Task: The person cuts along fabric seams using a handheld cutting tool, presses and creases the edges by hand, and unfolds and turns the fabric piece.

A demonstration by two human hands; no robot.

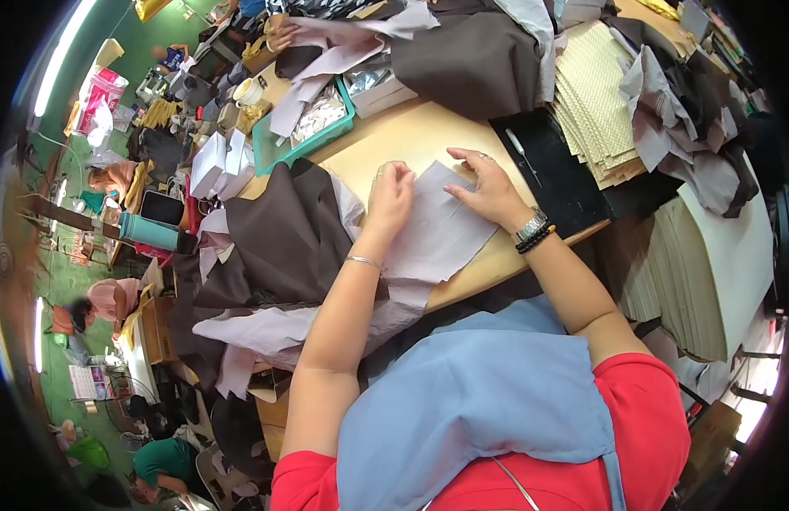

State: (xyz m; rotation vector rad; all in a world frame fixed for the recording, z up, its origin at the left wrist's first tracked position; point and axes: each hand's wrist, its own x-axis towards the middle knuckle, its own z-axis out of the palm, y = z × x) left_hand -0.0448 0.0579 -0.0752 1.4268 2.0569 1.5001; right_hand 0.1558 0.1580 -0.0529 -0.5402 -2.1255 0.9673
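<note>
A pale grey-lilac piece of cloth (446,223) lies on the wooden table (403,136) in front of me. At its left edge is my left hand (391,198), its fingers curled together; whatever they may pinch is too small to make out. My right hand (488,189) rests over the cloth's right side, thumb and index finger spread apart. Dark brown cloth (279,234) is heaped beside my left forearm, with more pale cloth (275,328) under it.
A green tray (285,155) of small pale pieces stands at the back left, beside white boxes (215,166). A knife (518,146) lies on a black mat (552,175). Cream textured sheets (586,102) are stacked right. Another person's hand (281,34) is at the far side.
</note>
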